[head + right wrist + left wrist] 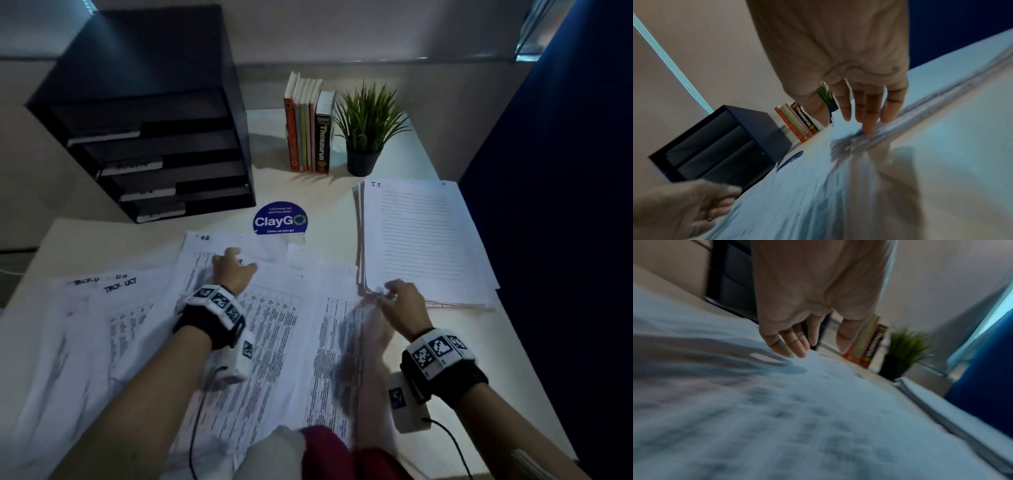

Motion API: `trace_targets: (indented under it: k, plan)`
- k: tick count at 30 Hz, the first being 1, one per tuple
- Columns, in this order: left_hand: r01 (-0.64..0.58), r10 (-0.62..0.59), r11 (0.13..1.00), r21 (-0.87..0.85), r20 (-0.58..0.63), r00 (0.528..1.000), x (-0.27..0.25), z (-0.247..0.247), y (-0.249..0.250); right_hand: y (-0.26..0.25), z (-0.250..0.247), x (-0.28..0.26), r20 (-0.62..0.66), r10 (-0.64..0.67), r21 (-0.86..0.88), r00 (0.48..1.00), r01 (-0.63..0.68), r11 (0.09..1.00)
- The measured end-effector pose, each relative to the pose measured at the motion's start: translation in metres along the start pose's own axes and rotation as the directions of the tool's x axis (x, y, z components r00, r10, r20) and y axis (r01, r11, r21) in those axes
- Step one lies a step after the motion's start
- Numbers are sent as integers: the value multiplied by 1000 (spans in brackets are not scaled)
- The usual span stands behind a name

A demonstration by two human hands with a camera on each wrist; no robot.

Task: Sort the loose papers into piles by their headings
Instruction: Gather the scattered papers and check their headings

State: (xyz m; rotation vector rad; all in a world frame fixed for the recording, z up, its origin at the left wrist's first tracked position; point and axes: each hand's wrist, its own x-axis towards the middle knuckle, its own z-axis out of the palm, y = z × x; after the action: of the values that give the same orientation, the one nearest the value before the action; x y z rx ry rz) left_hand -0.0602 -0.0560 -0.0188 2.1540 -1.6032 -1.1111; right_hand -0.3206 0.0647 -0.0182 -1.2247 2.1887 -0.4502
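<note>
Loose printed sheets (274,329) lie overlapping across the desk (342,198). One at the far end is headed "H.R." (246,241); those at the left (120,291) read "Task List". My left hand (233,270) rests fingertips-down on the H.R. sheets, fingers straight and spread (797,345). A squared pile headed "I.T." (421,240) sits at the right. My right hand (400,298) is at that pile's near left corner, and its thumb and fingers (869,116) pinch the top edge of a motion-blurred sheet (356,346).
A black letter-tray organiser (154,144) stands at the back left. Upright books (308,137) and a potted plant (368,130) stand at the back. A round blue ClayGo sticker (280,219) lies mid-desk. A blue partition (565,222) borders the right side.
</note>
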Motion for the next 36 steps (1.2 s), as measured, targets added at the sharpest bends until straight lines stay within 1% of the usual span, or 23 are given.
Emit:
trace_targets:
  k: [2,3,5,6,8,10,12,14,16,17,19,21,22,23,25,28,30,31,33,35,36]
  plan:
    - [144,-137,979,145,-59,989,4,-32,-39,-4,20,-14,18,109,-26,994,-109,994]
    - [214,-204,957,195,-75,976,4,-46,-57,-7,28,-21,16,196,-36,981,-195,980]
    - [322,-311,915,244,-87,947,1,-65,-84,-13,40,-37,-10,356,-51,934,-356,933]
    - [347,-333,900,263,-98,938,-1,-69,-95,-16,44,-44,-40,412,-51,911,-413,909]
    - [335,-315,896,293,-114,942,-3,-72,-109,-20,51,-53,-102,496,-12,862,-500,866]
    - [299,-289,901,314,-79,954,-4,-71,-113,-24,58,-57,-135,548,24,826,-550,835]
    - [274,-283,902,333,-21,959,-4,-71,-111,-29,65,-59,-124,573,35,810,-573,819]
    - [228,-261,906,355,45,964,-5,-71,-108,-38,72,-61,-102,574,43,813,-572,819]
    - [158,-210,930,333,126,970,-8,-68,-107,-47,78,-61,-80,546,94,834,-539,837]
    - [125,-176,949,290,159,971,-10,-65,-107,-51,82,-61,-65,510,130,857,-500,856]
    - [69,-96,988,138,203,974,-15,-59,-105,-59,89,-64,-52,378,168,924,-366,916]
    - [58,-55,998,-7,238,970,-23,-54,-102,-68,95,-73,-127,217,179,968,-193,965]
    - [60,-48,997,-39,245,968,-26,-52,-101,-73,97,-76,-200,129,178,971,-94,979]
    - [61,-48,997,-46,247,968,-28,-52,-103,-80,96,-78,-273,56,165,960,-10,986]
    - [56,-42,997,-60,205,978,-28,-53,-107,-93,88,-79,-393,-31,144,919,94,985]
    - [21,-3,993,-113,156,988,-26,-57,-109,-117,69,-77,-541,-84,166,837,204,965]
    - [8,10,990,-141,126,992,-26,-59,-106,-132,62,-77,-594,-123,167,795,272,948]
    - [21,-2,986,-163,112,994,-27,-60,-106,-137,61,-77,-601,-128,176,789,287,942]
    - [65,-49,976,-209,84,995,-26,-64,-109,-141,59,-77,-583,-116,210,804,287,934]
    - [103,-95,976,-190,51,994,-26,-71,-117,-139,57,-77,-565,-122,190,816,272,943]
    - [111,-106,981,-161,42,993,-26,-74,-122,-138,55,-77,-572,-135,153,809,267,952]
